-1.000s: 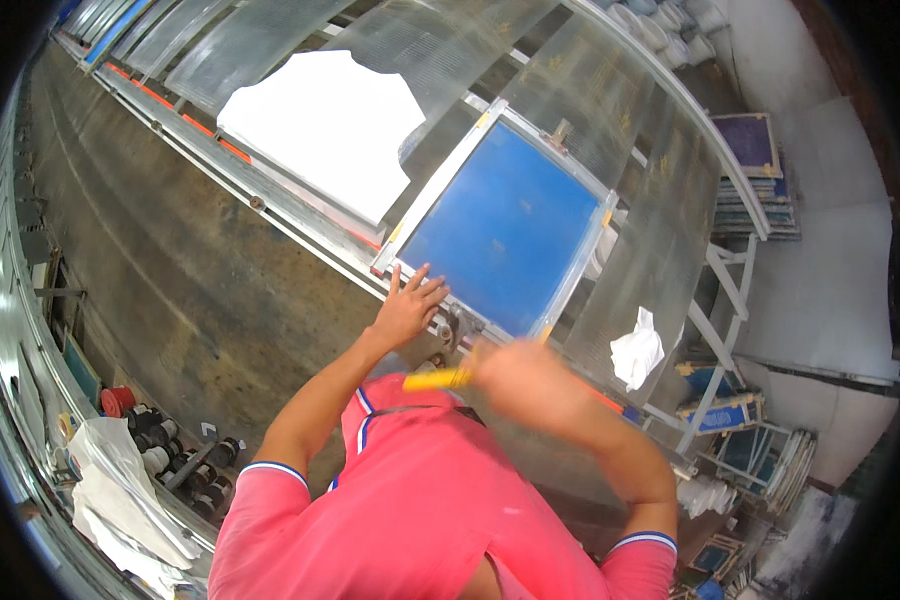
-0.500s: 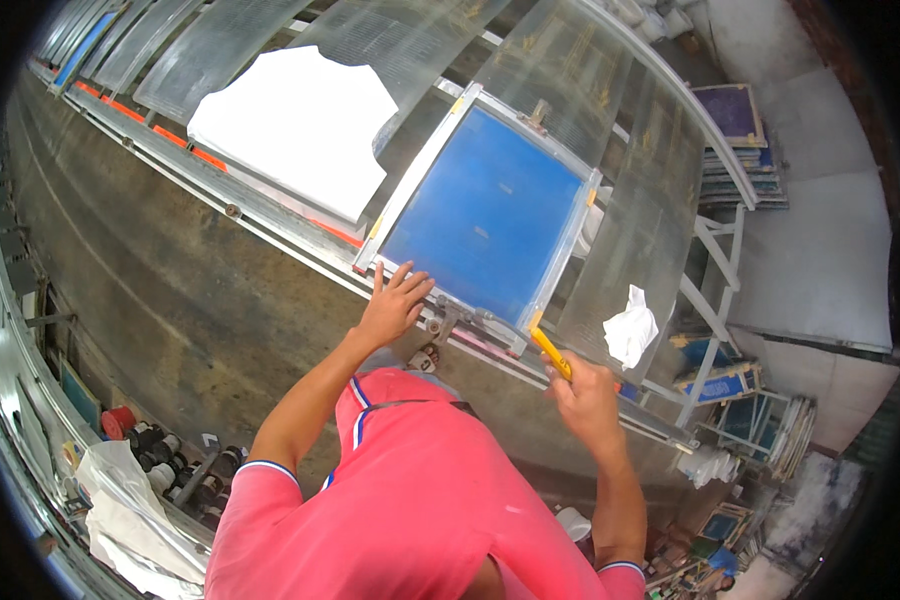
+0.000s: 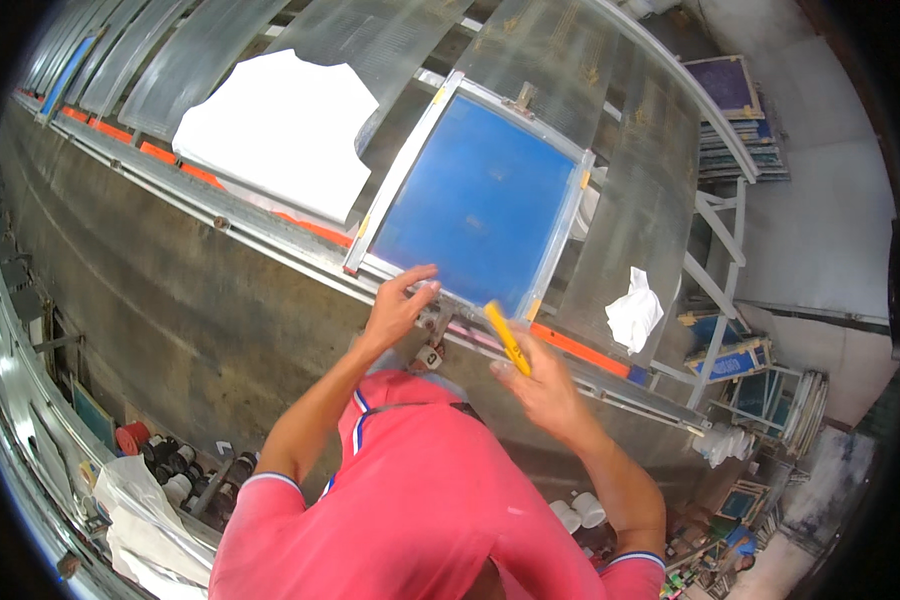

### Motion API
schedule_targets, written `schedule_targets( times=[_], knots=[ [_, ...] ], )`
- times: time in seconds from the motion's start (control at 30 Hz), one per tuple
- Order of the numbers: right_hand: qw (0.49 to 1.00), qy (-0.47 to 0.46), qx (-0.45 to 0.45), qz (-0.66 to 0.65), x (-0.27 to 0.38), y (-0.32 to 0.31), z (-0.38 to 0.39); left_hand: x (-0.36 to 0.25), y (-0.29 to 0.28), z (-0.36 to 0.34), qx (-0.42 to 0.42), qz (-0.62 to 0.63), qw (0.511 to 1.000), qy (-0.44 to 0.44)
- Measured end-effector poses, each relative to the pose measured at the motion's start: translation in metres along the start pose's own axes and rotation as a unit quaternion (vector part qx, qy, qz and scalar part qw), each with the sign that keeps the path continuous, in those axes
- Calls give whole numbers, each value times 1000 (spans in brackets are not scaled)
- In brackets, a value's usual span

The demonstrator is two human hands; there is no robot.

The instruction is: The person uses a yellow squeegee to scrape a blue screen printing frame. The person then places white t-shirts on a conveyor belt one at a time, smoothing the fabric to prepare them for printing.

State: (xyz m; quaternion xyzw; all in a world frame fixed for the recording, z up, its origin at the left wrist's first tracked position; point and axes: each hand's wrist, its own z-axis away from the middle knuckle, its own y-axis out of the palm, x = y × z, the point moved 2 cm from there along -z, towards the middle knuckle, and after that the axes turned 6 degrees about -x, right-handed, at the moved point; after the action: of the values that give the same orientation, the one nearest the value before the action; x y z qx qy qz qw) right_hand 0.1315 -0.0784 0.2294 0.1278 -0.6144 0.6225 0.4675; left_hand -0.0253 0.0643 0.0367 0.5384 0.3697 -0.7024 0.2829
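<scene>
A silk-screen printing frame [image 3: 420, 150] with blue mesh [image 3: 480, 190] and a pale metal border lies on the long table's edge in front of me. Over its near left rail is my left hand [image 3: 398, 312], fingers apart and slightly bent, holding nothing; whether the fingertips touch the rail, I cannot tell. My right hand [image 3: 548, 392] is closed around a yellow stick-shaped tool [image 3: 508, 338], whose upper end points up and left toward the frame's near right corner. The tool's exact kind is not clear. Below the near rail sits a metal clamp [image 3: 437, 322], partly hidden.
A white cut garment piece [image 3: 280, 130] lies on a table panel left of the frame. A crumpled white cloth [image 3: 634, 310] is to its right. An orange strip [image 3: 580, 349] runs along the table edge. Stacked screens [image 3: 735, 140] stand far right; several dark containers [image 3: 175, 460] sit lower left.
My right hand has moved left and slightly down with the yellow tool, which now points up more steeply. My left hand's fingers have curled a little more. The view has shifted slightly.
</scene>
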Motion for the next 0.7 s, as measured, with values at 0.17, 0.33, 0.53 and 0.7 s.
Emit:
schedule_targets(
  times=[0.17, 0.33, 0.53, 0.7],
  knots=[
    [971, 169, 85, -143, 22, 18, -32, -139, -14, 0, -12, 349, 935, 58],
    [978, 133, -48, -153, 31, 48, -11, -178, 44, -66, 14, -12, 987, 157],
    [915, 215, -186, -285, 19, 44, -14, -203, 86, -92, 276, -200, 930, 139],
    [903, 259, -222, -261, 13, 56, -8, -198, 87, -90, 328, -151, 929, 83]
  ],
)
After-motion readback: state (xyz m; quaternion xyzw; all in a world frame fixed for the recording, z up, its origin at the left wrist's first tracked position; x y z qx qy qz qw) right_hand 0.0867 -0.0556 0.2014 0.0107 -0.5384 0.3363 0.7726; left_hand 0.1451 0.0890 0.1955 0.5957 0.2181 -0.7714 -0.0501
